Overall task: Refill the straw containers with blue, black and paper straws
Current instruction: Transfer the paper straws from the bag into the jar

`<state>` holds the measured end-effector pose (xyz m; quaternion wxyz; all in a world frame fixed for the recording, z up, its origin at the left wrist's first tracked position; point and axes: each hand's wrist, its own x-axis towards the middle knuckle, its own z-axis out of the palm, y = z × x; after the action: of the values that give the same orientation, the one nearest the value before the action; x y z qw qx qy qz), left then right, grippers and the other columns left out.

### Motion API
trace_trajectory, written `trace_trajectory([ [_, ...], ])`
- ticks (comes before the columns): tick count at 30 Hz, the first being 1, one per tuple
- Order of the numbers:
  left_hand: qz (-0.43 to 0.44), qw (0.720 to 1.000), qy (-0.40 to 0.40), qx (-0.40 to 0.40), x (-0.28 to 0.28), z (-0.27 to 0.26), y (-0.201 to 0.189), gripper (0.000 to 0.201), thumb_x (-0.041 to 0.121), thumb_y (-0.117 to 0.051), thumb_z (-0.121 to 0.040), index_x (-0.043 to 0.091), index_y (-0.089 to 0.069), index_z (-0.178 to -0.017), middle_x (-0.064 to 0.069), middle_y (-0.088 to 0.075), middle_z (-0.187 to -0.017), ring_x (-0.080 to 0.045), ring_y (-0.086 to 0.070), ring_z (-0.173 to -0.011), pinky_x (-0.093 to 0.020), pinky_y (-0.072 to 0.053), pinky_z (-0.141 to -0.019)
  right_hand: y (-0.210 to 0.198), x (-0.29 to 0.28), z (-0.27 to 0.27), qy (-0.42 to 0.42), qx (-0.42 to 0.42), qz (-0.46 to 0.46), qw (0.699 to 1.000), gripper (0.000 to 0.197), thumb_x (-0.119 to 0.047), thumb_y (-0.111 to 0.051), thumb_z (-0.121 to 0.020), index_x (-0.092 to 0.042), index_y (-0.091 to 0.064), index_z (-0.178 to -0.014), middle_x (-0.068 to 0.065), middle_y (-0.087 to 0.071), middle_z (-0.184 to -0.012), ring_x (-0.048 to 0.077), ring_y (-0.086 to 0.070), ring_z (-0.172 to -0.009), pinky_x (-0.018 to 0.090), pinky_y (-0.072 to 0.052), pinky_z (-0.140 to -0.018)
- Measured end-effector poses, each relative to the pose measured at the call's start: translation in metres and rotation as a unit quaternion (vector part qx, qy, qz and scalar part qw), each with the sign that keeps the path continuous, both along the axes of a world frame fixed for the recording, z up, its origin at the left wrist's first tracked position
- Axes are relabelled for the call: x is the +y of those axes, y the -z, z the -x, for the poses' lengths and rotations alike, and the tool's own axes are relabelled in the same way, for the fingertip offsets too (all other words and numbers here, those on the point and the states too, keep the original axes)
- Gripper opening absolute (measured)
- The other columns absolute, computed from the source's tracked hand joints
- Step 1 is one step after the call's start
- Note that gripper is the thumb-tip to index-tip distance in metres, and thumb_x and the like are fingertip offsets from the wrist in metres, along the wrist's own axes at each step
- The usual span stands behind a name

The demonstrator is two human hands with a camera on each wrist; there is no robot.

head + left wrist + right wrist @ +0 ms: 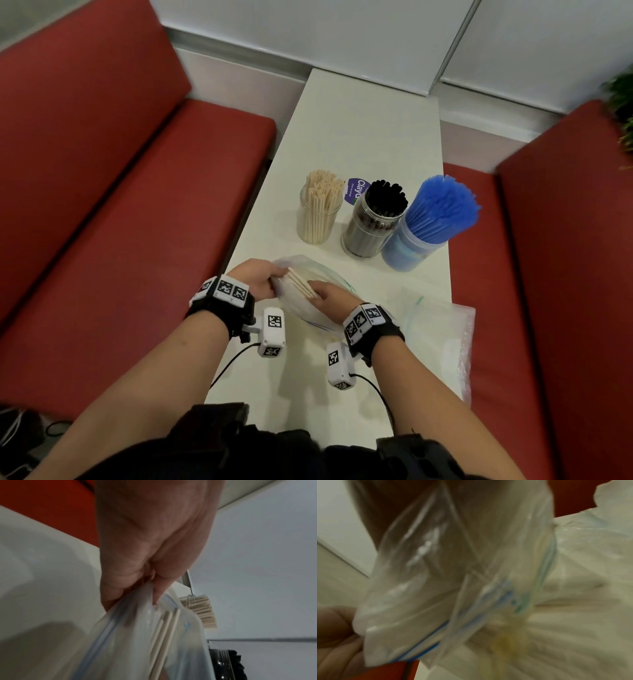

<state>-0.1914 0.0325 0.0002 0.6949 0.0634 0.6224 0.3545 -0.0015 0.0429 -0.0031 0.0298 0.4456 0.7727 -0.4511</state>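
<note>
Paper straws (pixel 302 283) at zip bag (pixel 301 305) mouth — near side of jars.
Left hand (pixel 255 279) pinching bag rim; right hand (pixel 330 295) grasping straws.

Bare table (pixel 370 130) is left open at twelve o'clock beyond three upright straw jars (pixel 363 219). Passage at three o'clock is blocked by crumpled plastic bags (pixel 442 329); red benches (pixel 120 212) flank both sides.

White table (pixel 363 137), three straw jars (pixel 371 222), plastic bags (pixel 442 329)
</note>
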Motion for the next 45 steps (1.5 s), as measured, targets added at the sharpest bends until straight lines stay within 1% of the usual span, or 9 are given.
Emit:
trace_trajectory([
  [6, 0.002, 0.993, 0.099, -0.064, 0.0, -0.006, -0.011, 0.026, 0.008, -0.036, -0.091, 0.008, -0.061, -0.083, -0.006, -0.063, -0.066, -0.021, -0.063, -0.061, -0.033, -0.049, -0.067, 0.004, -0.009, -0.007, 0.1, 0.14, 0.077, 0.982, 0.018, -0.014, -0.051, -0.104, -0.008, -0.059, -0.119, 0.002, -0.062, -0.085, 0.013, -0.054, -0.071, 0.027, -0.044, -0.069],
  [12, -0.034, 0.987, 0.147, -0.052, -0.003, -0.011, -0.013, 0.037, 0.043, -0.056, -0.1, 0.008, -0.067, -0.105, -0.004, -0.071, -0.068, -0.014, -0.068, -0.055, -0.024, -0.055, -0.055, -0.002, 0.0, -0.015, 0.215, 0.118, 0.107, 0.963, 0.026, -0.036, -0.069, -0.092, -0.023, -0.06, -0.072, -0.012, -0.054, -0.05, 0.005, -0.048, -0.045, 0.025, -0.04, -0.053],
  [15, -0.078, 0.985, 0.123, 0.092, 0.004, -0.016, -0.003, 0.049, 0.042, -0.06, -0.099, -0.003, -0.066, -0.118, -0.02, -0.073, -0.108, -0.028, -0.073, -0.087, -0.035, -0.059, -0.074, -0.01, 0.005, -0.009, 0.159, 0.055, 0.103, 0.98, 0.034, -0.044, -0.069, -0.089, -0.018, -0.063, -0.068, -0.007, -0.061, -0.059, 0.01, -0.057, -0.057, 0.029, -0.051, -0.069],
  [19, -0.115, 0.958, 0.121, 0.234, 0.007, -0.01, -0.001, 0.052, 0.051, -0.056, -0.098, 0.0, -0.069, -0.104, -0.026, -0.07, -0.112, -0.042, -0.067, -0.106, -0.052, -0.054, -0.098, -0.018, 0.012, -0.001, 0.16, 0.052, 0.069, 0.983, 0.043, -0.046, -0.059, -0.096, -0.014, -0.068, -0.068, -0.004, -0.067, -0.069, 0.018, -0.062, -0.072, 0.04, -0.051, -0.089],
  [22, -0.128, 0.97, 0.107, 0.175, 0.004, -0.004, 0.0, 0.064, 0.063, -0.06, -0.091, 0.003, -0.069, -0.112, -0.018, -0.075, -0.106, -0.033, -0.072, -0.1, -0.047, -0.058, -0.091, -0.016, 0.013, -0.001, 0.2, 0.066, 0.079, 0.974, 0.042, -0.044, -0.06, -0.097, -0.013, -0.067, -0.069, 0.009, -0.076, -0.086, 0.026, -0.069, -0.086, 0.044, -0.051, -0.096],
  [27, -0.175, 0.965, 0.106, 0.166, -0.002, -0.003, 0.008, 0.032, 0.009, -0.076, -0.086, -0.005, -0.065, -0.113, -0.02, -0.07, -0.096, -0.033, -0.069, -0.088, -0.043, -0.054, -0.082, -0.009, 0.012, -0.001, 0.232, 0.075, 0.079, 0.967, 0.034, -0.038, -0.061, -0.098, -0.007, -0.07, -0.089, 0.013, -0.074, -0.088, 0.026, -0.069, -0.085, 0.047, -0.052, -0.093],
  [32, -0.206, 0.956, 0.104, 0.178, 0.002, -0.009, 0.002, 0.014, 0.011, -0.067, -0.095, 0.0, -0.06, -0.1, -0.009, -0.052, -0.068, -0.022, -0.049, -0.062, -0.03, -0.039, -0.062, -0.011, 0.001, 0.012, 0.108, 0.036, 0.141, 0.984, 0.023, -0.024, -0.059, -0.099, -0.009, -0.068, -0.083, 0.008, -0.069, -0.08, 0.021, -0.065, -0.076, 0.039, -0.054, -0.088],
  [37, -0.141, 0.943, 0.107, 0.283, 0.008, -0.008, 0.006, 0.036, 0.036, -0.073, -0.09, 0.0, -0.068, -0.09, -0.013, -0.063, -0.076, -0.027, -0.059, -0.071, -0.033, -0.046, -0.069, -0.014, 0.009, 0.017, 0.196, 0.028, 0.107, 0.974, 0.022, -0.011, -0.05, -0.095, -0.003, -0.071, -0.098, 0.01, -0.07, -0.08, 0.021, -0.063, -0.059, 0.019, -0.049, -0.056],
  [45, -0.132, 0.981, 0.024, 0.139, 0.009, -0.007, 0.017, 0.039, 0.034, -0.057, -0.102, 0.004, -0.063, -0.127, -0.021, -0.069, -0.121, -0.036, -0.067, -0.112, -0.051, -0.052, -0.101, -0.011, 0.016, 0.027, 0.175, -0.019, -0.002, 0.984, 0.032, -0.011, -0.045, -0.099, -0.014, -0.068, -0.121, 0.012, -0.071, -0.11, 0.03, -0.067, -0.091, 0.031, -0.05, -0.074],
])
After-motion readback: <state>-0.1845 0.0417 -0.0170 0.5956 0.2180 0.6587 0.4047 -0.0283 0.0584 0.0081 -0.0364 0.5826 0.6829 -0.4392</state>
